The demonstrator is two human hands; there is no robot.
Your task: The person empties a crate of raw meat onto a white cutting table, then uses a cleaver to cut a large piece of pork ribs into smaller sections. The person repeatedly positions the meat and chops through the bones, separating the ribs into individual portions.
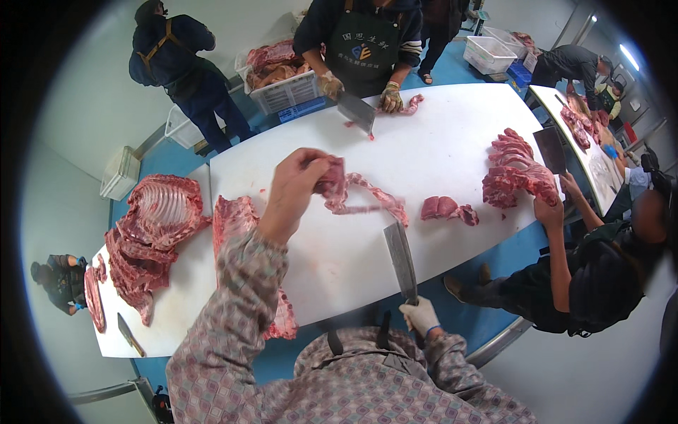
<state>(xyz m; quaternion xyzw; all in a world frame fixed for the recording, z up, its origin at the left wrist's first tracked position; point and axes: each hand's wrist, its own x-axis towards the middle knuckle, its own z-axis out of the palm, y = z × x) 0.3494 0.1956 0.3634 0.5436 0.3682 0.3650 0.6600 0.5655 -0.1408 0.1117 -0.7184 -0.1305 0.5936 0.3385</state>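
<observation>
My bare left hand (300, 185) is raised over the white table (339, 275), its fingers closed on a piece of red meat (333, 177). Close to that piece is a long, thin strip of meat (381, 196); whether the two are joined I cannot tell. In a white glove, my right hand (421, 316) grips the handle of a cleaver (401, 258), whose broad blade points away from me near the strip's end. Small chunks of meat (439, 207) lie to the right of the blade. Partly behind my left sleeve is a long slab of meat (234, 215).
Rib slabs (159, 219) and a knife (129, 333) lie at the left. Across the table, a person's gloved hand holds another cleaver (357, 111). At the right, a worker with a cleaver (550, 150) handles sliced meat (515, 166). White crates (286, 94) stand behind.
</observation>
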